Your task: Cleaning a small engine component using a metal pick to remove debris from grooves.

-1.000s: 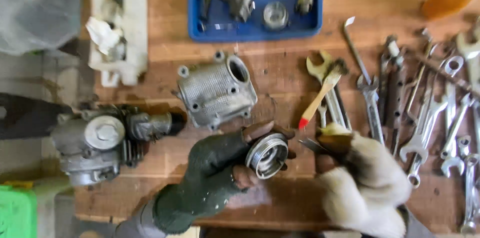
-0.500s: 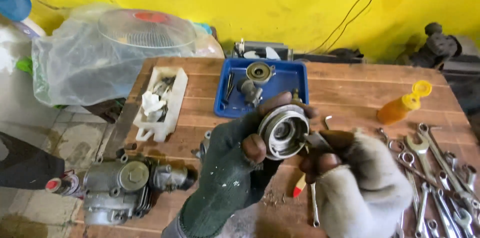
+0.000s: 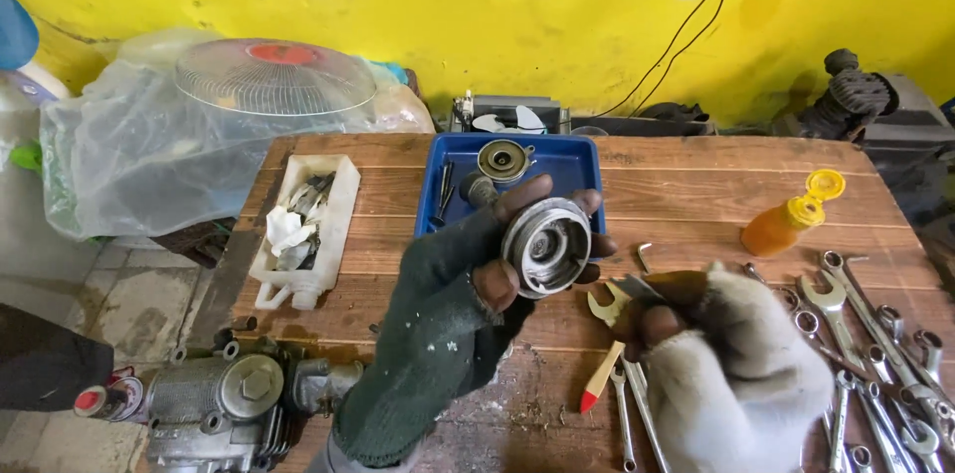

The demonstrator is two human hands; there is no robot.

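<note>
Over a wooden desk (image 3: 696, 185) by a yellow wall (image 3: 497, 15), the gloved left hand (image 3: 448, 324) grips a round metal part (image 3: 545, 246), while the right hand (image 3: 736, 364) pinches a small tool (image 3: 637, 286).

The left hand (image 3: 438, 334) covers the rear of the round metal part (image 3: 545, 246), so the grip behind it cannot be judged. The right hand (image 3: 736, 374) closes over a small tool (image 3: 637, 286); only its tip shows and its kind cannot be told. Both forearms run off the bottom edge. The engine block (image 3: 234, 403) at the table's (image 3: 696, 185) near left corner is cut off below. The wrenches (image 3: 875, 354) along the right edge of the table run out of frame. Contents of the white tray (image 3: 298, 224) are too jumbled to identify. The fan (image 3: 274, 75) under plastic sheeting is only partly discernible.
</note>
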